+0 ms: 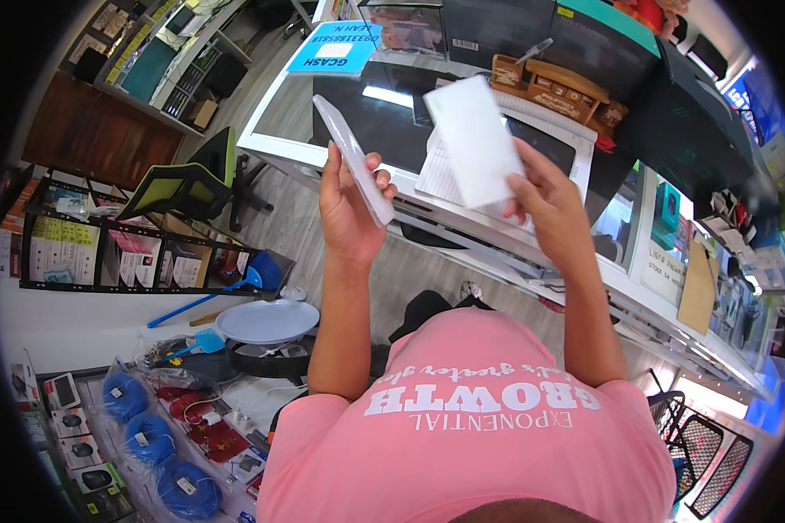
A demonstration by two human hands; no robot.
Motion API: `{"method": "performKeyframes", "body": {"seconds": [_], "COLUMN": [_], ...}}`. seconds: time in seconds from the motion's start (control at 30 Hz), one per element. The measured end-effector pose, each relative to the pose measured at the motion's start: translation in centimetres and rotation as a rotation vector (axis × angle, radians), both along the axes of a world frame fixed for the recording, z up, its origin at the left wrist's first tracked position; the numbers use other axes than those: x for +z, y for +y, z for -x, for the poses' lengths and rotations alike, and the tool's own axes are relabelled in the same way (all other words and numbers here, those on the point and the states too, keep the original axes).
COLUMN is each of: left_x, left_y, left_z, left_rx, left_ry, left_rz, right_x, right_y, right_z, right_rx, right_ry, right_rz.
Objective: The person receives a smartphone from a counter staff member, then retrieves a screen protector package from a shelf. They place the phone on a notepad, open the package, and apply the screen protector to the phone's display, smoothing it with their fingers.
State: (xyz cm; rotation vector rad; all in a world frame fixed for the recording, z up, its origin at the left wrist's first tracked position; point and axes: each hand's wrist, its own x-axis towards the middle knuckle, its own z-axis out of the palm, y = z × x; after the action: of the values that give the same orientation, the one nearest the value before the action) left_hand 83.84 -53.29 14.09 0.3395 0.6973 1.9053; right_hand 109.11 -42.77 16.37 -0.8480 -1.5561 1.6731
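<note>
My left hand (351, 218) is closed around a thin, flat white piece (351, 157), thumb on one side and fingertips on the other. That piece is tilted and seen nearly edge-on, so its broad face is mostly hidden. To the right, my right hand (545, 192) pinches the lower right edge of a white rectangular piece (471, 139), like a slim box or box lid. Its plain broad face shows. The two pieces are held apart above the counter (266, 144). Lined papers (440, 179) lie on the countertop beneath the right-hand piece.
A wooden desk organizer (558, 91) with a pen stands at the counter's back, near dark monitors (497, 30). A blue sign (333, 50) lies on the far left corner. Left are a green-black chair (183, 187), a shelf (105, 253), a round pale-blue lid (268, 321) and blue cable coils (151, 438).
</note>
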Motion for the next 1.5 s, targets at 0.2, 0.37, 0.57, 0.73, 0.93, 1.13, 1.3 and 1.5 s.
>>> {"method": "performKeyframes", "body": {"seconds": [0.2, 0.37, 0.57, 0.73, 0.93, 1.13, 1.3, 1.5], "left_x": [0.8, -0.3, -1.2, -1.0, -1.8, -0.3, 0.3, -0.1], "left_y": [2.4, 4.1, 5.7, 6.2, 7.6, 8.6, 9.1, 8.6], "left_z": [2.8, 6.3, 9.9, 13.3, 15.8, 18.2, 19.0, 18.7], "left_rx": [0.013, 0.034, -0.091, -0.298, -0.217, -0.05, -0.027, 0.032], "left_ry": [0.058, 0.144, 0.239, 0.099, 0.126, 0.053, 0.016, 0.12], "left_rz": [0.008, 0.076, 0.026, -0.007, 0.111, 0.128, 0.028, 0.038], "right_x": [-1.0, 1.7, 0.3, -0.1, 2.5, 1.2, 1.2, 0.2], "right_y": [3.3, 1.7, 0.8, 1.4, 1.4, 3.2, 2.1, 2.7], "right_z": [7.8, 11.7, 19.8, 23.6, 26.9, 27.7, 29.7, 30.8], "right_rx": [0.025, -0.049, 0.169, 0.135, -0.071, -0.177, -0.035, -0.003], "right_ry": [-0.001, -0.13, 0.02, -0.084, -0.171, -0.644, -0.689, -0.662], "right_rz": [-0.037, -0.393, -0.058, -0.124, -0.452, -0.894, -0.489, -0.462]}}
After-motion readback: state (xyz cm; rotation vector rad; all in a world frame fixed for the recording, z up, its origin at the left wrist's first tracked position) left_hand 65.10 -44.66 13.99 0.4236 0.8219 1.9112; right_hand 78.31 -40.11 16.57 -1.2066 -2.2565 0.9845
